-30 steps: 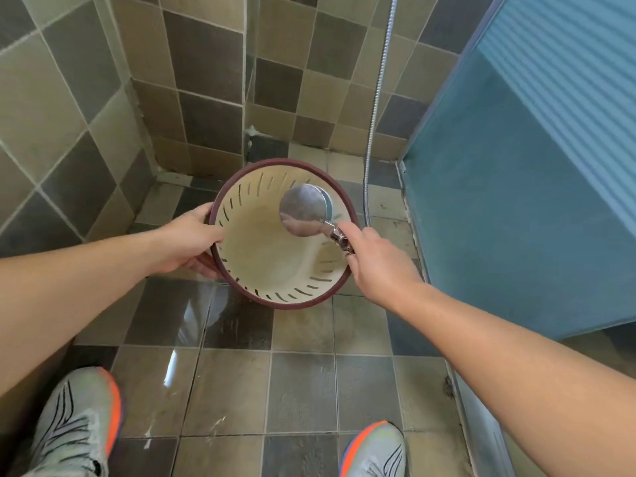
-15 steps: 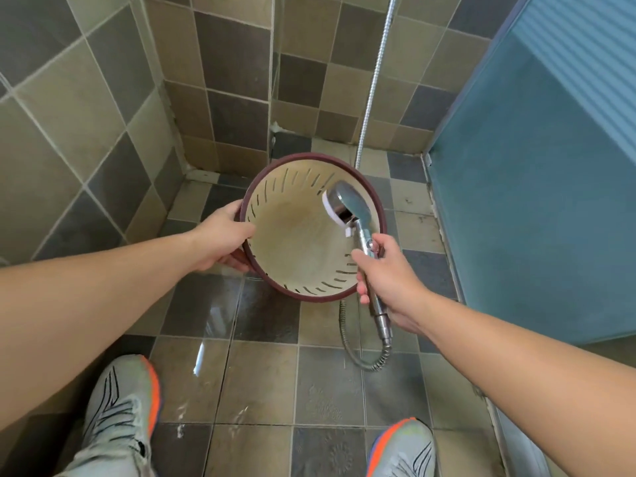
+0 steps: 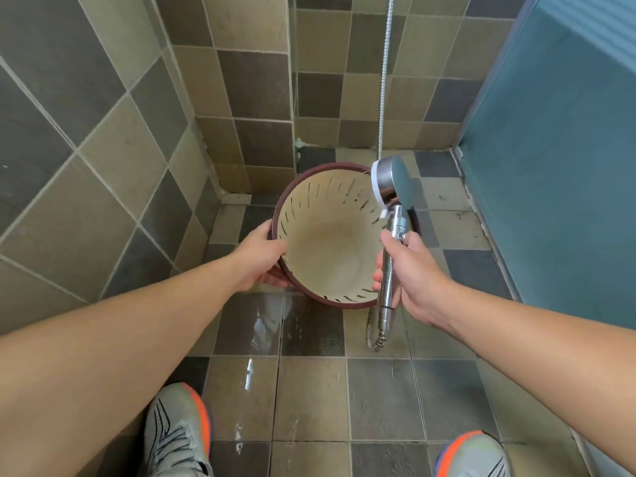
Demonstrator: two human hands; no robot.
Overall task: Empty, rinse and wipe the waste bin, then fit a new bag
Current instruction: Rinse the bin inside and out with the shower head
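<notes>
The waste bin (image 3: pixel 327 249) is round, cream inside with slits near its dark red rim, and nothing lies inside. It is tilted with its mouth toward me above the wet tiled floor. My left hand (image 3: pixel 258 259) grips the bin's left rim, thumb inside. My right hand (image 3: pixel 413 270) grips the chrome handle of a shower head (image 3: pixel 392 184), which stands upright at the bin's right rim with its face turned left over the mouth. No water stream is visible.
A metal shower hose (image 3: pixel 383 98) hangs down the back tiled wall and loops below my right hand. A blue glass partition (image 3: pixel 557 166) closes the right side. Tiled walls meet in a corner behind the bin. My two shoes (image 3: pixel 179 435) stand on the wet floor (image 3: pixel 309 390).
The shower head has moved from inside the bin's mouth up and right to its rim, now upright. My right hand shifted lower on the handle. The bin tilted slightly more toward me.
</notes>
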